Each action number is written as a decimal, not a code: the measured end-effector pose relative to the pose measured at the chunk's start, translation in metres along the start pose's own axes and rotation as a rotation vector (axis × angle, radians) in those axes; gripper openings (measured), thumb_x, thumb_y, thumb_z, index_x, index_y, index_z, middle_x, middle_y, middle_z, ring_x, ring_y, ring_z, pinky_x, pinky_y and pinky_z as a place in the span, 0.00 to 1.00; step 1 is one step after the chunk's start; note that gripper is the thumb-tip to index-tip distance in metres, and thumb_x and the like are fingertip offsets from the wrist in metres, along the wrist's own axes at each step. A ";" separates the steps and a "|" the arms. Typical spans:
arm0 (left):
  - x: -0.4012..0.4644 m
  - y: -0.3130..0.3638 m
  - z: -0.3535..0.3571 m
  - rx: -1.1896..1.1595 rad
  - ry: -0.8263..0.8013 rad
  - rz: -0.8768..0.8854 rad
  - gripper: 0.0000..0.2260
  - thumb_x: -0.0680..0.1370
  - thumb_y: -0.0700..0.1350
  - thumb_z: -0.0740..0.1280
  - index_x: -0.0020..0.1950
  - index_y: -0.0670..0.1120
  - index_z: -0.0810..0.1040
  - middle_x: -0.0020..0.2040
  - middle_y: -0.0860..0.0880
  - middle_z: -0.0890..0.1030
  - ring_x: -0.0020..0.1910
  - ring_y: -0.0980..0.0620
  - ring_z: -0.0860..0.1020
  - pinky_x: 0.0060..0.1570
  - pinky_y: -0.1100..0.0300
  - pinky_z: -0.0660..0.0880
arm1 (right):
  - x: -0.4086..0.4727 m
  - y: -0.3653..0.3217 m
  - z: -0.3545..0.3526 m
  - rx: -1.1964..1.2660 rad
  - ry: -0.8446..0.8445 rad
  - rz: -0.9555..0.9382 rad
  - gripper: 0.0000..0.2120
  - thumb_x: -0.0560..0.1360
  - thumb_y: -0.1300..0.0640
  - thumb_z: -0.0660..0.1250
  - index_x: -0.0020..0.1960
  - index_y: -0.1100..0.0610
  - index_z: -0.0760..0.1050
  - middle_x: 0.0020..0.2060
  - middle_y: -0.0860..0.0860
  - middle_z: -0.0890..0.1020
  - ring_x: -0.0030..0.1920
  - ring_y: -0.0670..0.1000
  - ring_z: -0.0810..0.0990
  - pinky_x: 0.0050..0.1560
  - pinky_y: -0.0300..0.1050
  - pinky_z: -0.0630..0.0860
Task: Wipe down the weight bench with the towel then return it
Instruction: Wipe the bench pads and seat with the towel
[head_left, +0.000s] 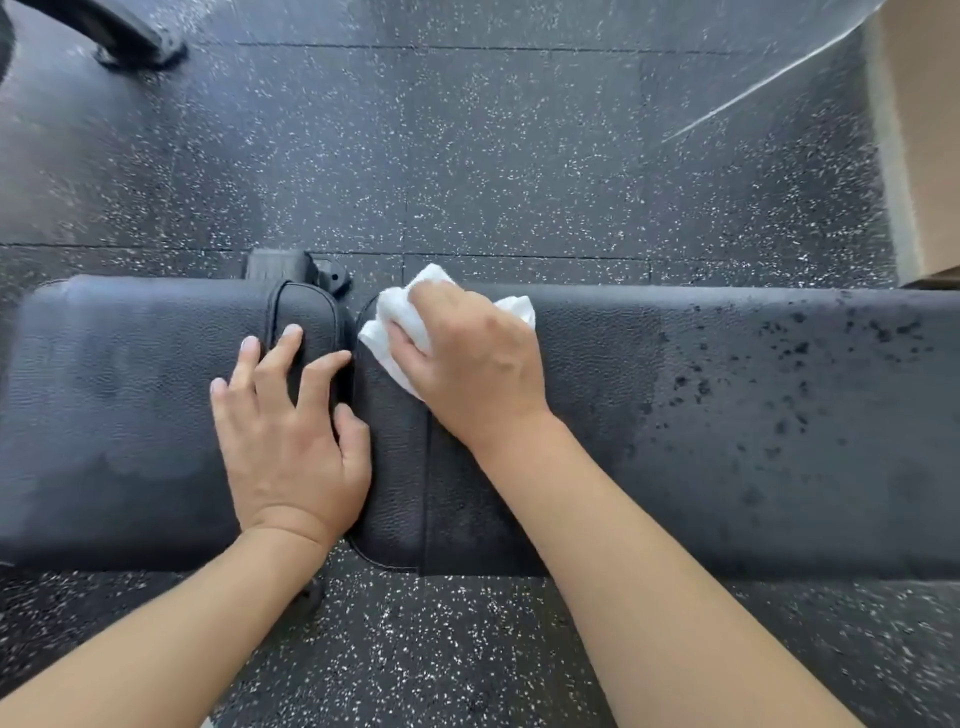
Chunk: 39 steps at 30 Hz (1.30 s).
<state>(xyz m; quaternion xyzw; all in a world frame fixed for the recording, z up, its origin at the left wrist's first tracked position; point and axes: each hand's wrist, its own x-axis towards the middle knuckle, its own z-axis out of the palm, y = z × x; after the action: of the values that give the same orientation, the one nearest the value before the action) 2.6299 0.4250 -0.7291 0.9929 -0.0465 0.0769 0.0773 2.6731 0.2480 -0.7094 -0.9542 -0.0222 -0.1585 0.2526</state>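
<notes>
A black padded weight bench (727, 426) lies across the view, split into a left pad and a longer right pad with a narrow gap between them. My right hand (467, 364) grips a crumpled white towel (395, 322) and presses it onto the right pad beside the gap. My left hand (285, 415) rests flat on the left pad, fingers spread, thumb at the gap. Dark wet spots speckle the right end of the bench.
Speckled black rubber flooring (467, 156) surrounds the bench. A black bench frame part (291, 265) sticks out behind the gap. A dark equipment foot (135, 47) sits at the far left, a beige wall (924, 156) at the right.
</notes>
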 end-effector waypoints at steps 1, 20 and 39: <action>0.001 0.000 -0.001 -0.003 -0.002 0.001 0.22 0.76 0.48 0.60 0.69 0.46 0.78 0.76 0.40 0.70 0.78 0.31 0.63 0.73 0.31 0.58 | -0.003 0.019 -0.014 -0.043 0.006 0.011 0.11 0.76 0.50 0.72 0.41 0.54 0.74 0.34 0.49 0.78 0.33 0.54 0.78 0.30 0.44 0.63; 0.000 -0.002 0.002 0.017 -0.024 -0.007 0.22 0.76 0.48 0.60 0.69 0.48 0.76 0.77 0.41 0.69 0.79 0.33 0.62 0.75 0.31 0.57 | 0.027 -0.030 0.033 -0.031 0.089 0.075 0.12 0.73 0.49 0.75 0.41 0.54 0.74 0.34 0.50 0.79 0.34 0.55 0.79 0.33 0.45 0.60; -0.001 -0.003 0.008 0.004 -0.003 -0.048 0.15 0.83 0.50 0.56 0.66 0.47 0.75 0.77 0.42 0.69 0.79 0.33 0.62 0.75 0.31 0.57 | -0.038 -0.065 0.025 -0.004 0.128 0.191 0.10 0.75 0.50 0.72 0.43 0.55 0.76 0.33 0.51 0.78 0.34 0.53 0.77 0.32 0.49 0.67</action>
<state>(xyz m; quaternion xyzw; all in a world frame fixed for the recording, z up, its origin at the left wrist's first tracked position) 2.6303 0.4268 -0.7376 0.9941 -0.0224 0.0736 0.0770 2.6367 0.3188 -0.7107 -0.9404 0.0852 -0.1943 0.2657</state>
